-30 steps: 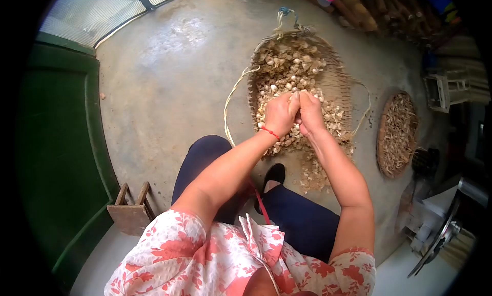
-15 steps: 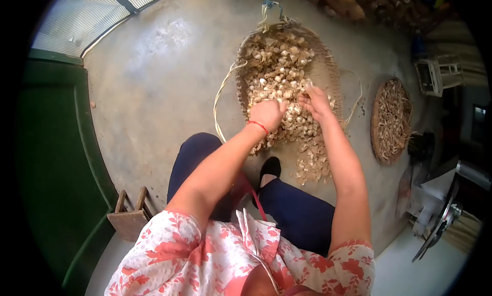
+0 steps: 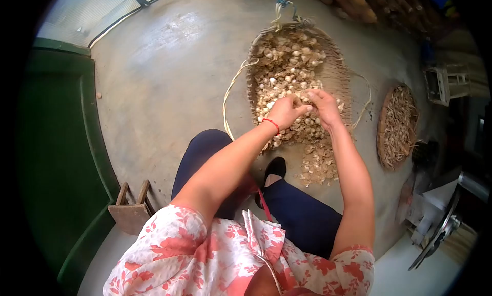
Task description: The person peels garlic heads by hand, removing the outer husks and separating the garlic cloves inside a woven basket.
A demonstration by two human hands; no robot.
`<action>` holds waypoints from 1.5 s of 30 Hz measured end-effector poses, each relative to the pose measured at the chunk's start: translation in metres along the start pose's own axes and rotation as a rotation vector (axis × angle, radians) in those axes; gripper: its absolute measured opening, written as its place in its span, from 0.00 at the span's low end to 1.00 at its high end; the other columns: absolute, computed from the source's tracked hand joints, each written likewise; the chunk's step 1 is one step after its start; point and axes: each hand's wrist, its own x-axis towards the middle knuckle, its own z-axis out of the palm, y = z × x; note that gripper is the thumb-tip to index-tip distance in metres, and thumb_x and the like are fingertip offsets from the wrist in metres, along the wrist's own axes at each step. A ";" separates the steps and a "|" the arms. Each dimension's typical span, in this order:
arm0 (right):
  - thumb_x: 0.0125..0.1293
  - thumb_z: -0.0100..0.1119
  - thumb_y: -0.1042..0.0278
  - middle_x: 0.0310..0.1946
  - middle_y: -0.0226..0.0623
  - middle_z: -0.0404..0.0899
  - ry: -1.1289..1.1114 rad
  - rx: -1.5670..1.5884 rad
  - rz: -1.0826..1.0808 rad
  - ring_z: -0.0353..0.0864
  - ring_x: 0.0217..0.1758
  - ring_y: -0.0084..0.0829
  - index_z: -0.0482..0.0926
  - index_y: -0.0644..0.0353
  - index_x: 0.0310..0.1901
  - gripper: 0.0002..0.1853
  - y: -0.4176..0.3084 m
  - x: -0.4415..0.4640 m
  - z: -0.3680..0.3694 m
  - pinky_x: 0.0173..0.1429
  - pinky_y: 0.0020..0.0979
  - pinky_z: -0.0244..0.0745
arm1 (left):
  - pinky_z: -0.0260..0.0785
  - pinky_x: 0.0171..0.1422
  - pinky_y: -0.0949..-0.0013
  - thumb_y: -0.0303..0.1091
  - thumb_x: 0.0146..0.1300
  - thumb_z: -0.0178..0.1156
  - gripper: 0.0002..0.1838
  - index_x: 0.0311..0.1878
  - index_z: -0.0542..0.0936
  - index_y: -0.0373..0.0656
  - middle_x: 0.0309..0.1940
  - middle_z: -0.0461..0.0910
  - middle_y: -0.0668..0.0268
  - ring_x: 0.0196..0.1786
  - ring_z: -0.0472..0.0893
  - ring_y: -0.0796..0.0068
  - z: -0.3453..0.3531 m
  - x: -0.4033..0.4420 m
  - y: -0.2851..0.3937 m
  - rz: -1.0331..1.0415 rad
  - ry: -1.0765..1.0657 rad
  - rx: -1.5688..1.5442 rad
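A long woven basket [image 3: 335, 60] lies on the floor in front of me, heaped with garlic bulbs [image 3: 294, 70] and dry papery skins. Over the near half of the heap my two hands meet, fingertips close together. My left hand [image 3: 287, 111], with a red bracelet at the wrist, is closed with its thumb stretched toward the other hand. Thumb and fingers of my right hand [image 3: 325, 107] are pinched beside it. Whatever sits between the fingertips is too small and hidden to make out. Loose garlic skins [image 3: 316, 165] spill off the basket's near end onto the floor.
A round basket of dried stalk-like pieces [image 3: 397, 124] lies at the right. A small wooden stool [image 3: 130, 214] stands at lower left by a green door [image 3: 66, 157]. A pale stand [image 3: 446, 86] and a fan-like metal device [image 3: 441, 227] are at far right.
My hands have come together from apart, fingertips now nearly touching. The left has turned its thumb toward the right hand. The whole view has shifted slightly.
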 end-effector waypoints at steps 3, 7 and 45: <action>0.66 0.58 0.68 0.37 0.33 0.81 -0.070 -0.088 -0.004 0.80 0.37 0.23 0.78 0.64 0.46 0.11 -0.007 -0.006 0.016 0.40 0.24 0.78 | 0.70 0.36 0.64 0.48 0.60 0.62 0.21 0.32 0.79 0.35 0.24 0.79 0.56 0.29 0.78 0.66 -0.004 0.007 -0.004 0.008 0.030 0.169; 0.66 0.57 0.70 0.33 0.33 0.81 -0.278 -0.150 0.058 0.79 0.31 0.22 0.79 0.64 0.41 0.07 -0.014 -0.004 -0.002 0.36 0.23 0.78 | 0.69 0.35 0.61 0.44 0.66 0.54 0.19 0.31 0.78 0.35 0.22 0.77 0.54 0.25 0.77 0.62 -0.005 -0.002 -0.003 0.236 -0.044 0.021; 0.51 0.64 0.70 0.43 0.44 0.79 -0.258 -0.820 -0.412 0.79 0.46 0.40 0.75 0.58 0.49 0.21 0.025 0.102 0.117 0.53 0.37 0.72 | 0.71 0.50 0.54 0.40 0.57 0.57 0.16 0.45 0.79 0.41 0.35 0.81 0.49 0.43 0.80 0.49 -0.055 -0.018 -0.050 -0.009 -0.192 0.601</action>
